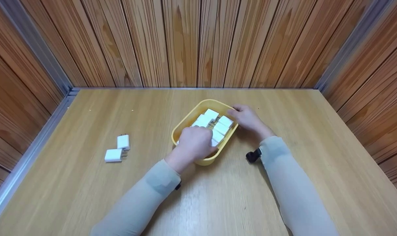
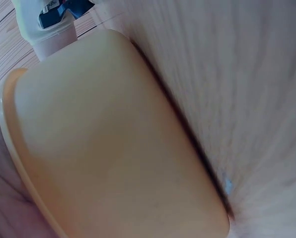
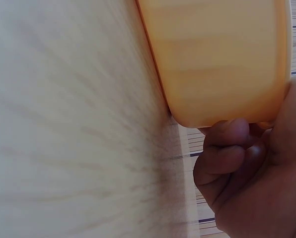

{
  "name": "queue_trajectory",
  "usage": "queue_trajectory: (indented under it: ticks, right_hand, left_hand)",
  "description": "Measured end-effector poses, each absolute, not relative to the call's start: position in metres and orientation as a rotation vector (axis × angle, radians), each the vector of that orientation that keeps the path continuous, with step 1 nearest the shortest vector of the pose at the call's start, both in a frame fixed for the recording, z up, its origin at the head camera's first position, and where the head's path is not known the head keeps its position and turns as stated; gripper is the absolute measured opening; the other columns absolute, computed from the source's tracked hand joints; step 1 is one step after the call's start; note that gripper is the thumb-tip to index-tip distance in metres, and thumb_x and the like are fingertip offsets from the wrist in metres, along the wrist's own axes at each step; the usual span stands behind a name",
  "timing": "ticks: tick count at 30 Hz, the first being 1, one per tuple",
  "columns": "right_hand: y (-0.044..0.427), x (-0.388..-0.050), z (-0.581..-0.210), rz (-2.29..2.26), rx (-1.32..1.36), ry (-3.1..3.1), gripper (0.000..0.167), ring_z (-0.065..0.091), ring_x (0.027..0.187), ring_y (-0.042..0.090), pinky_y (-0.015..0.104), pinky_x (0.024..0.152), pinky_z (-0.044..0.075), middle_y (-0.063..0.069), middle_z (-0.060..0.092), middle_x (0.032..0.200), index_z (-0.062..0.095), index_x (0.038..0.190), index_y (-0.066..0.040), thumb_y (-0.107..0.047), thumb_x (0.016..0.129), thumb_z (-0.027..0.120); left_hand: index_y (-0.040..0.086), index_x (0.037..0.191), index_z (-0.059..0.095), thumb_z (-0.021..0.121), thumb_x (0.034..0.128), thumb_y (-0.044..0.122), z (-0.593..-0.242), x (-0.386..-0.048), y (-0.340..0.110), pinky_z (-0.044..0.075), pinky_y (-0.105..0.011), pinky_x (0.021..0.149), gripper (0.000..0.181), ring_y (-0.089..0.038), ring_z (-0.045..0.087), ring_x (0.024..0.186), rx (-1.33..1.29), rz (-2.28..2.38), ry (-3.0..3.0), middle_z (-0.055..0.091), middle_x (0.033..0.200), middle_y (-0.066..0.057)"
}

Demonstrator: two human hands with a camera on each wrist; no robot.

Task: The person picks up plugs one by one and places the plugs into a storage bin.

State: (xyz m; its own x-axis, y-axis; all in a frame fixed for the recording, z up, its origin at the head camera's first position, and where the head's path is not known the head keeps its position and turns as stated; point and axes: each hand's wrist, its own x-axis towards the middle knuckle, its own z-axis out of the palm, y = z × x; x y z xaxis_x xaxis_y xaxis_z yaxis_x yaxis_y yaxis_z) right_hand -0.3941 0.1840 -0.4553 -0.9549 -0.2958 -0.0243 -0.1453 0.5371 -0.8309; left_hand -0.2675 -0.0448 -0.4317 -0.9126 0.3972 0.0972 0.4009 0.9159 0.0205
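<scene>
A yellow plastic bin [image 1: 206, 162] stands at an angle on the table and holds several white plug-in chargers [image 1: 220, 127]. My left hand [image 1: 196, 142] reaches down over its near end; the fingertips are hidden, and whether they hold a charger does not show. In the left wrist view, part of the palm [image 2: 9, 183] shows beside the bin's rim. My right hand [image 1: 248, 119] grips the bin's far right corner, thumb over the rim. Curled fingers [image 3: 222, 161] lie against the bin's outer wall [image 3: 217, 64] in the right wrist view.
Two more white chargers, one upright in view [image 1: 123, 142] and one lying sideways [image 1: 113, 155], rest close together on the table left of the bin. Wood-panelled walls [image 1: 182, 46] enclose the wooden tabletop [image 1: 87, 190] at the back and sides.
</scene>
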Motion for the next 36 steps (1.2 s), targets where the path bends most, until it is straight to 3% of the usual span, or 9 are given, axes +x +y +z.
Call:
queue_trajectory:
  ticks: [13, 30, 36]
  right_hand:
    - [0.1834, -0.3934, -0.4541, -1.363, -0.413, 2.627, 0.038, 0.062, 0.088, 0.020, 0.030, 0.079, 0.050, 0.012, 0.070, 0.104, 0.073, 0.129, 0.003, -0.029, 0.116, 0.057]
    - [0.1853, -0.3948, -0.4570, -1.337, -0.397, 2.647, 0.039, 0.062, 0.112, 0.031, 0.046, 0.104, 0.047, 0.018, 0.071, 0.120, 0.072, 0.131, 0.002, -0.031, 0.116, 0.057]
    - [0.1843, -0.3946, -0.4547, -1.325, -0.395, 2.647, 0.039, 0.061, 0.102, 0.028, 0.041, 0.093, 0.048, 0.015, 0.070, 0.113, 0.073, 0.130, 0.000, -0.032, 0.117, 0.056]
  left_hand:
    - [0.012, 0.099, 0.078, 0.081, 0.0949, 0.062, -0.4320, -0.2670, -0.0447, 0.058, -0.047, 0.063, 0.050, -0.025, 0.069, 0.075, -0.575, -0.013, -2.992, 0.071, 0.084, -0.004]
    - [0.013, 0.100, 0.078, 0.089, 0.0874, 0.063, -0.4323, -0.2655, -0.0455, 0.057, -0.045, 0.057, 0.052, -0.019, 0.058, 0.066, -0.544, -0.032, -2.978, 0.068, 0.078, -0.002]
    - [0.015, 0.099, 0.077, 0.091, 0.0853, 0.062, -0.4296, -0.2643, -0.0479, 0.056, -0.046, 0.056, 0.051, -0.019, 0.058, 0.065, -0.541, -0.043, -2.981, 0.066, 0.077, -0.001]
